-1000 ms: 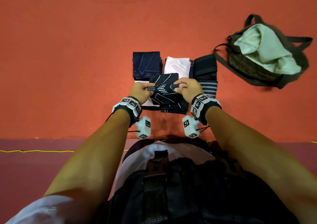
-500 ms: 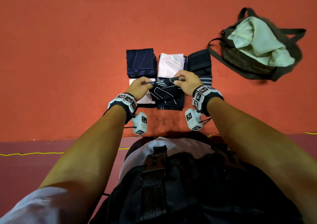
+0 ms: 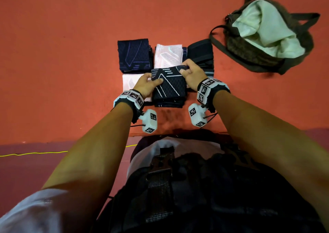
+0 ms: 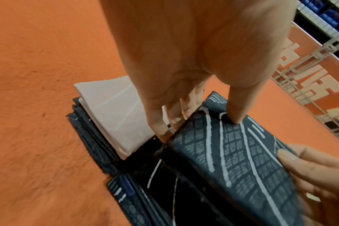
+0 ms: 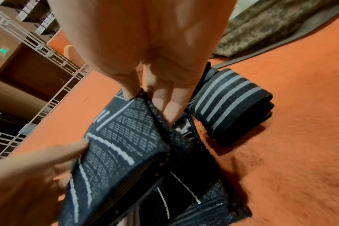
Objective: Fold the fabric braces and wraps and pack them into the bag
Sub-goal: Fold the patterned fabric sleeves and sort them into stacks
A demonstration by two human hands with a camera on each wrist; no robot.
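Over the stack, the dark brace [image 3: 168,83] is pinched at both edges by left hand [image 3: 146,84] and right hand [image 3: 193,75]; corners should be aligned before pressing flat.

Bare forearms, each wrist wearing a black strap with a white band of black-and-white square markers [image 3: 131,96] and a hanging white camera pod [image 3: 150,123]; white short sleeve [image 3: 30,213].

No text can be read; wall lettering [image 4: 310,73] is too blurred.
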